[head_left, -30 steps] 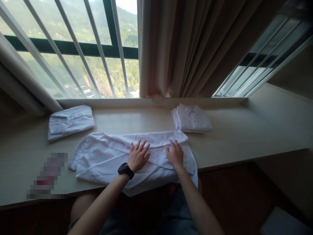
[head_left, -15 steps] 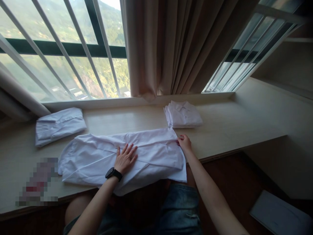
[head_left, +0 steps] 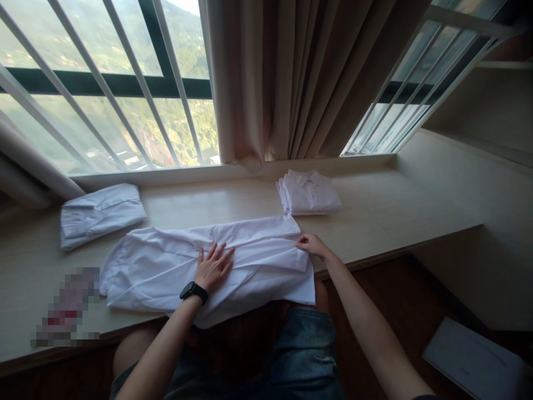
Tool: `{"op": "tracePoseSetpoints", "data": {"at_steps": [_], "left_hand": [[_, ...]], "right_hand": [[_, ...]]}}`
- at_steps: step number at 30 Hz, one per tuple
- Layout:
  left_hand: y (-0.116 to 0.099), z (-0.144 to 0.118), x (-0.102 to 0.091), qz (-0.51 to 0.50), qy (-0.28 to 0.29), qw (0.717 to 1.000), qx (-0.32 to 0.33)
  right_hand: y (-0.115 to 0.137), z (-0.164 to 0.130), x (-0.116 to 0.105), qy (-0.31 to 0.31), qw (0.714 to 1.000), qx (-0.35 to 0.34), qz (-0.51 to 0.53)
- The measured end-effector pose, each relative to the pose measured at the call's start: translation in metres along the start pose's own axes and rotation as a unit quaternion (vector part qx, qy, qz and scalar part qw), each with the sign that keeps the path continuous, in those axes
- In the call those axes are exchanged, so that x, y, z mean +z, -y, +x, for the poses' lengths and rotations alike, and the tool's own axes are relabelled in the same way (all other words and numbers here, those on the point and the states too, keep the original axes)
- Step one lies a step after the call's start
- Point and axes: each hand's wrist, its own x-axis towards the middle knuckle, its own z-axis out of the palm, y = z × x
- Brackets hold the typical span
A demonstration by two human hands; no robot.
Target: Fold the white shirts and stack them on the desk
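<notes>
A white shirt [head_left: 166,266] lies spread lengthwise on the pale wooden sill-top desk [head_left: 395,216], its lower edge hanging over the front. My left hand [head_left: 213,266], with a black watch on the wrist, presses flat on the shirt's middle, fingers apart. At the shirt's right end my right hand [head_left: 311,244] pinches the edge of the fabric. A stack of folded white shirts [head_left: 308,193] sits just behind that hand. Another folded white shirt [head_left: 100,214] lies at the back left.
A beige curtain [head_left: 291,78] hangs behind the desk between barred windows. A blurred-out object [head_left: 66,308] rests near the front left edge. A flat white thing [head_left: 474,361] lies on the dark floor at the right. My knees are under the desk.
My right hand left the shirt's top surface and went to its right end, where it now grips the edge. My left hand stayed pressed on the middle. The view shifted slightly rightward.
</notes>
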Motion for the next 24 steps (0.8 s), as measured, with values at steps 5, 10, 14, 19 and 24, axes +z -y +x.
{"op": "tracePoseSetpoints", "data": {"at_steps": [5,10,14,19,24], "left_hand": [[0.0,-0.002,-0.001,-0.002,-0.028,0.999,0.015],[-0.002,-0.004,-0.004,-0.003,-0.047,0.999,0.02],[-0.002,-0.004,-0.005,0.004,-0.047,0.999,0.027],[-0.002,-0.003,-0.004,0.009,-0.032,0.999,0.028],[-0.001,-0.003,0.0,0.012,-0.017,1.0,0.019]], "right_hand": [[0.007,0.003,0.007,-0.019,0.99,0.041,-0.137],[0.016,-0.004,0.018,-0.079,0.973,0.017,-0.215],[0.017,-0.001,0.018,-0.201,0.953,-0.034,-0.225],[0.025,0.018,0.009,-0.186,0.937,-0.117,-0.271],[0.031,0.015,0.006,-0.24,0.94,-0.125,-0.205]]}}
